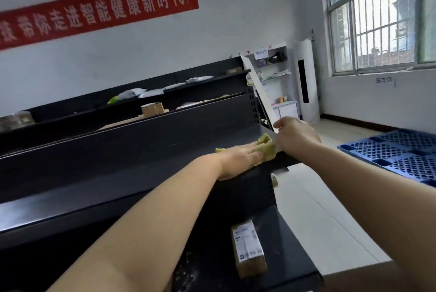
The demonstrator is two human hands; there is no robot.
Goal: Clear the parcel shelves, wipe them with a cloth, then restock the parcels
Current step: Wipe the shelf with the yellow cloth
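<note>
While the left hand (238, 157) is lying flat, fingers stretched out, on the top black metal shelf (132, 173), it is pressing a crumpled yellow-green cloth (337, 148) against the surface near the shelf's right-hand end. The cloth is bunching under and beyond the fingertips, just short of the shelf's end edge and close to its front lip. The right hand (295, 136) is hovering just beside the cloth at that end corner, fingers loosely curled and holding nothing, its thumb pointing back along the shelf. The wiped board is showing bare along its whole visible length to the left, with a tall black back panel (141, 136) rising behind it.

Below, a lower black shelf (290, 244) is sticking out farther toward the camera, carrying a small brown cardboard parcel with a white label (247, 248) near its right edge; pale dust is speckling the surface beside it. Behind the back panel, more black shelving (200, 84) is holding grey plastic mailer bags (132, 93) and a taped brown carton (152, 109). To the right, open pale tiled floor (318, 209) is stretching past the shelf ends to a blue plastic pallet (401, 152) lying under the barred window (377, 16).
</note>
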